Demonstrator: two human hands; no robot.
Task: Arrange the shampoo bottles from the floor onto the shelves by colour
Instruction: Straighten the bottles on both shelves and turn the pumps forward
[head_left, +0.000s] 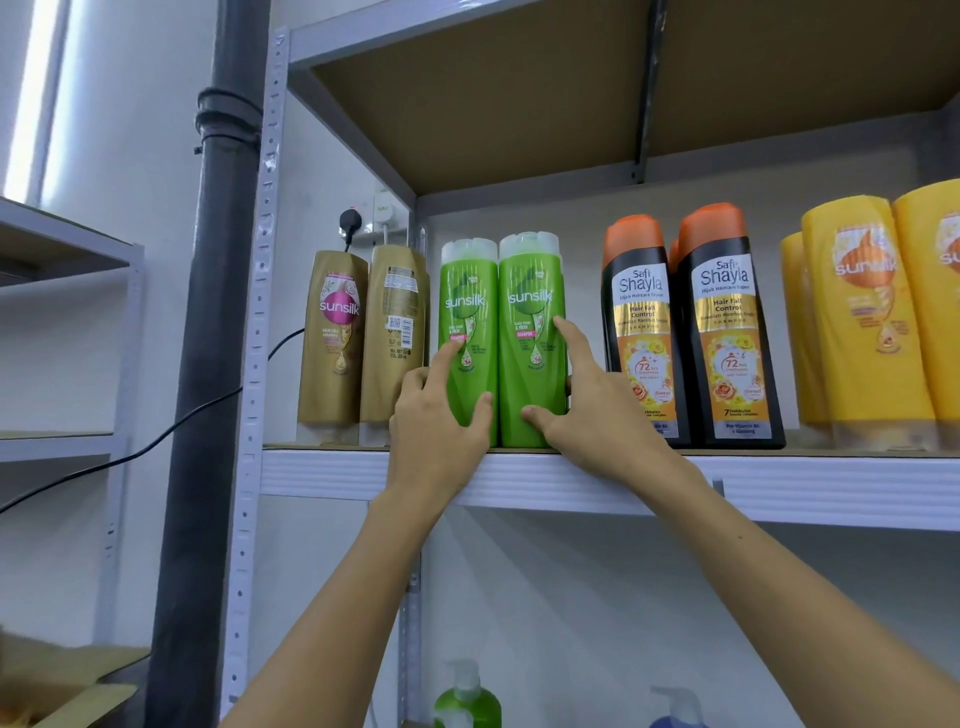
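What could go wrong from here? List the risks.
1. The two green bottles stand at the shelf's front edge; a nudge from the left hand or right hand might tip them off.
2. Pushing sideways may knock the gold bottles or black bottles close beside them.

Green shampoo bottles (501, 338) under both hands: glossy plastic, translucent pale caps, wrapped in clear film. Gold bottles (358, 343) left of the left hand (436, 415): satin metallic-look plastic. Black bottles (691, 332) right of the right hand (592, 405): glossy plastic, orange caps. Yellow bottles (872, 322) further right: shiny film-wrapped plastic. Shelf rail (322, 473) below the hands: ribbed painted metal; board above, matt brown fibreboard.
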